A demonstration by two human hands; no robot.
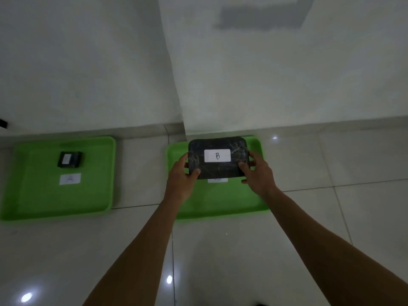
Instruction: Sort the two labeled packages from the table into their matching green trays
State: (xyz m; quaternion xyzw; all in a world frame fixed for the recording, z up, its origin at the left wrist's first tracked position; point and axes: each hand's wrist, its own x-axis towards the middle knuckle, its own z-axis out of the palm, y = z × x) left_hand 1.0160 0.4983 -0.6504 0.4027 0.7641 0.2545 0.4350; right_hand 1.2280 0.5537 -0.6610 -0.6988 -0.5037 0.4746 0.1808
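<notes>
A black wrapped package [218,168] with a white label reading "B" is held over the right green tray [220,202]. My left hand [182,175] grips its left edge and my right hand [258,173] grips its right edge. A white paper label [217,180] on the tray floor peeks out from under the package. The left green tray [33,195] holds a smaller black package [70,159] with a white label, lying above a white paper label [70,179] on that tray's floor.
Both trays lie on a glossy white tiled floor [220,250] against a white wall [88,74]. A wall corner juts out just behind the right tray. A grey patch [262,16] shows high on the wall.
</notes>
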